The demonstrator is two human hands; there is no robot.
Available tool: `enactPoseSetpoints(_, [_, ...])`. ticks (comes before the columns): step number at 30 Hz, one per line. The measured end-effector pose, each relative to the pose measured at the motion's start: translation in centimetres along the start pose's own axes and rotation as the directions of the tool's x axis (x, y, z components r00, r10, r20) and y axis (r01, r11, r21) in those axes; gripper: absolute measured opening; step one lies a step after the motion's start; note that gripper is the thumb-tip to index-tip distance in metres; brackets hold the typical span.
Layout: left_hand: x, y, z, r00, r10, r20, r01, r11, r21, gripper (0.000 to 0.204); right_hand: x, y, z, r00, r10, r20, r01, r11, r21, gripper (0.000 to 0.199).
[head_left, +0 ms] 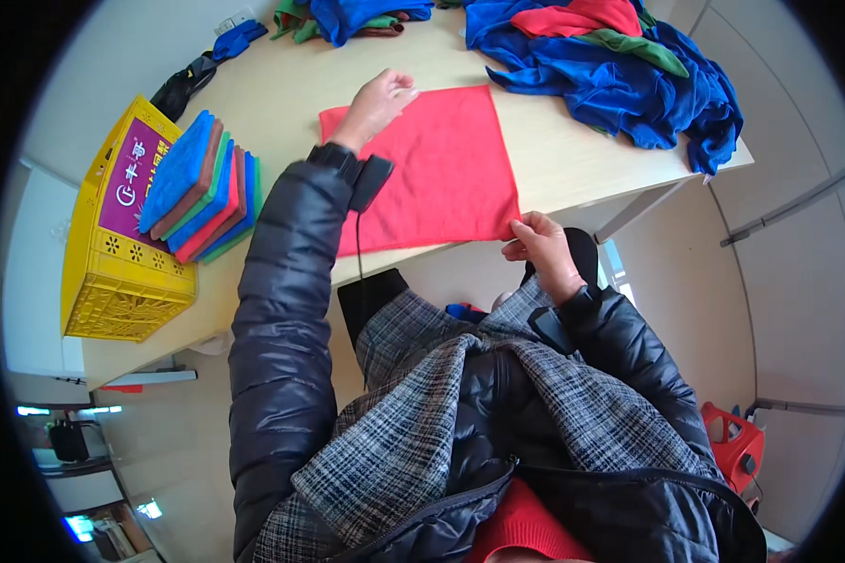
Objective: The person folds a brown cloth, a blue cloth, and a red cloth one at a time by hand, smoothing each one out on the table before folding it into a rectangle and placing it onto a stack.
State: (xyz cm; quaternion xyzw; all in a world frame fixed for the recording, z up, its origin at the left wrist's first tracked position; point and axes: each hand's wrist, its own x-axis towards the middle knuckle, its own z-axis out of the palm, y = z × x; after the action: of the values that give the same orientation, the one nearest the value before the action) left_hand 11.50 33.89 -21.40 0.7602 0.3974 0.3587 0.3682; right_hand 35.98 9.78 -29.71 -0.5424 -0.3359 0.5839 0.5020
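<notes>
A square red cloth (432, 164) lies spread flat along the near edge of the table. Its near right corner is pinched between the thumb and fingers of my right hand (546, 251). My left hand (380, 105) is over the cloth's far left part, fingers loosely bent and a little apart, with nothing visible in them. My left sleeve and a small black device on a cable at that wrist hide some of the cloth's left side. To the left stands a stack of folded cloths (207, 188) in blue, brown, green and red.
A yellow crate (127, 296) with a purple panel stands beside the stack. Crumpled blue, red and green cloths (620, 80) are heaped at the far right, with another heap (366, 17) at the back. A red plastic object (734, 446) is low on the right.
</notes>
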Motion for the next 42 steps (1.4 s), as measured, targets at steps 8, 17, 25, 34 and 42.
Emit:
enactPoseSetpoints(8, [-18.7, -1.5, -3.2, 0.987, 0.048, -0.153, 0.032, 0.875, 0.483, 0.027, 0.4, -1.0, -0.7, 0.999, -0.038, -0.020, 0.039, 0.999, 0.037, 0.017])
enactPoseSetpoints(17, [-27.7, -0.6, -1.1, 0.974, -0.026, -0.225, 0.163, 0.771, 0.615, 0.044, 0.2, -0.5, -2.2, 0.997, -0.022, -0.078, 0.023, 1.000, 0.017, 0.016])
enactPoseSetpoints(25, [-27.9, 0.2, 0.0, 0.986, 0.052, -0.156, 0.082, 0.671, 0.737, 0.068, -0.8, -2.4, -1.0, 0.709, -0.702, 0.073, 0.498, 0.424, -0.757, 0.027])
enactPoseSetpoints(34, [-28.6, -0.1, 1.2, 0.965, 0.190, -0.179, 0.023, 0.621, 0.784, 0.044, 1.0, -2.4, -0.1, 0.657, -0.337, 0.675, 0.607, -0.294, -0.738, 0.065])
enactPoseSetpoints(42, [-26.1, 3.1, -0.9, 0.993, 0.021, -0.114, 0.059, 0.754, 0.654, 0.023, 2.2, -8.6, 2.1, 0.768, -0.146, 0.623, 0.625, -0.039, -0.780, 0.055])
